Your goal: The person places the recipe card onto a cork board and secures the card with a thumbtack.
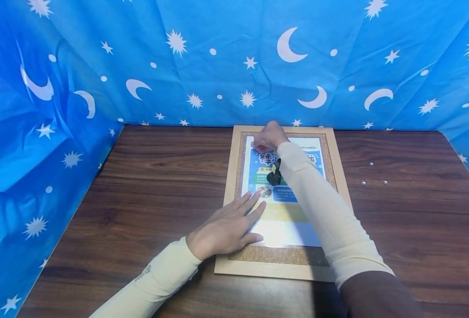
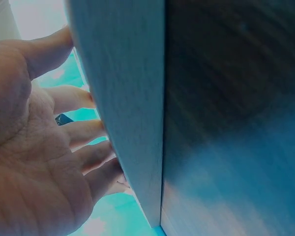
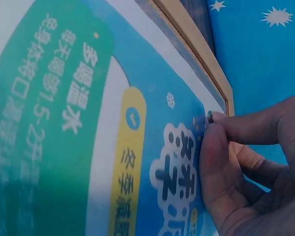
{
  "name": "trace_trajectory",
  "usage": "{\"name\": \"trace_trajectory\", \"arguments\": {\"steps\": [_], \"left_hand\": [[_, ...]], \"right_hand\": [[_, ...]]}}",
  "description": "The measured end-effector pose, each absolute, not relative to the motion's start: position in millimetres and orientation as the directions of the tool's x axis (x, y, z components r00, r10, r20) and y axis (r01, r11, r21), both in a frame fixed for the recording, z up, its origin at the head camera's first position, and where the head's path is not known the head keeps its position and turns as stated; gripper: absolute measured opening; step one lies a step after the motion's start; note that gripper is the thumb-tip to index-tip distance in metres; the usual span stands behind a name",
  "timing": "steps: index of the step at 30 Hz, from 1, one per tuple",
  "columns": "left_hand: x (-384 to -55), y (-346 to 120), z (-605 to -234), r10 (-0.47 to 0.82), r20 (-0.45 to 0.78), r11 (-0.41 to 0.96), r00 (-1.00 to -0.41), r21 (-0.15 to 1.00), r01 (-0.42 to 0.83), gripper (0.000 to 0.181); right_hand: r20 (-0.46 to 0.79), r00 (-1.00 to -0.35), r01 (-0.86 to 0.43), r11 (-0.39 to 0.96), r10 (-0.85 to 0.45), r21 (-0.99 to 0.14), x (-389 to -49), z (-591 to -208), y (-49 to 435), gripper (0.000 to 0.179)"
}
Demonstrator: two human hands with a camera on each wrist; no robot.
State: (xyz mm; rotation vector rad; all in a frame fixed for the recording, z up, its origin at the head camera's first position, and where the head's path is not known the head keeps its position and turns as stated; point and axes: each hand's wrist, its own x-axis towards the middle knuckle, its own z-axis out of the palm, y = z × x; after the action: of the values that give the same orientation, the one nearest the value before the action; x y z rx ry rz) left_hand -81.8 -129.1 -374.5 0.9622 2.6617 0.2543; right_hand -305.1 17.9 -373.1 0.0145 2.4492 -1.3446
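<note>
A wood-framed cork board (image 1: 272, 255) lies on the table with a printed poster (image 1: 286, 213) on it. My left hand (image 1: 227, 227) rests with spread, straight fingers on the poster's lower left part, across the frame's left side. In the left wrist view its palm and fingers (image 2: 83, 132) show beside the frame's edge (image 2: 123, 98). Up at the poster's top left corner, my right hand (image 1: 270, 136) pinches a small thumbtack (image 3: 210, 116) between thumb and index finger. Only a bit of the tack shows at the fingertips, close over the poster.
Three small silvery tacks (image 1: 371, 164) lie on the dark wooden table (image 1: 413, 229) right of the board. A blue curtain (image 1: 234, 66) with moons and stars hangs behind the table and along its sides. The board's far edge is close to the curtain.
</note>
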Motion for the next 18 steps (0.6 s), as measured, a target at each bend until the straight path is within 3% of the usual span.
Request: {"name": "trace_trajectory", "arguments": {"steps": [10, 18], "left_hand": [[-82, -129, -374, 0.648, -0.220, 0.759, -0.729, 0.260, 0.597, 0.074], [-82, -128, -373, 0.640, -0.229, 0.765, -0.733, 0.275, 0.582, 0.073]], "right_hand": [[-0.307, -0.944, 0.180, 0.598, -0.118, -0.781, -303, -372, 16, 0.036], [-0.255, -0.945, 0.094, 0.574, -0.207, -0.813, -286, -364, 22, 0.018]]}}
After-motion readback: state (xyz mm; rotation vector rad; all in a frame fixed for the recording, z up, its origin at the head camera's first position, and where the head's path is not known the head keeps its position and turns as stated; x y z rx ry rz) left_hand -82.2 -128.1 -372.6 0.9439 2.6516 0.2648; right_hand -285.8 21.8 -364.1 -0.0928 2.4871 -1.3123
